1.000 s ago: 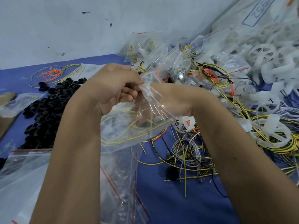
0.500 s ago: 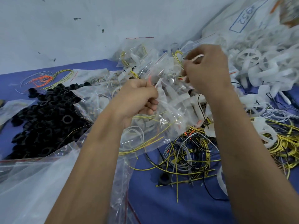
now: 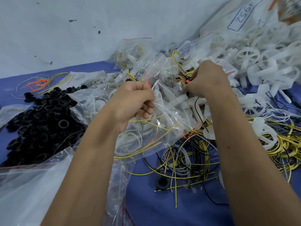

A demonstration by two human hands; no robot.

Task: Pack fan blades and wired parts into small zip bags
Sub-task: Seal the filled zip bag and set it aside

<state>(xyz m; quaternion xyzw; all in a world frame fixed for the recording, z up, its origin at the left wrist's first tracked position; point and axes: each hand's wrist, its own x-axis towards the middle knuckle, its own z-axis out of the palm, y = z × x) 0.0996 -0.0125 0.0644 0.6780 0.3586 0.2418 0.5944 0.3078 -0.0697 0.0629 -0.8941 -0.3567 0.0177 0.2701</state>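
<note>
Closest in, under the left forearm, there's a heap of empty clear zip bags [image 3: 24,190] on the blue worktop [image 3: 162,209]. Between the two forearms sits a tangle of yellow, black and white wires [image 3: 187,159] plus one lone black ring [image 3: 162,183]. The left hand [image 3: 133,101] is pinching the mouth of a small zip bag [image 3: 166,115], which hangs just below and right of it with yellow and white wires already inside. The right hand [image 3: 206,79] is curled over the packed-bag pile, fingers closed on a bundle of black and yellow wired parts [image 3: 184,77]. Left of the left hand: a big heap of black rings [image 3: 40,124]. Beyond the right hand, a mountain of white fan blades [image 3: 260,62].
</note>
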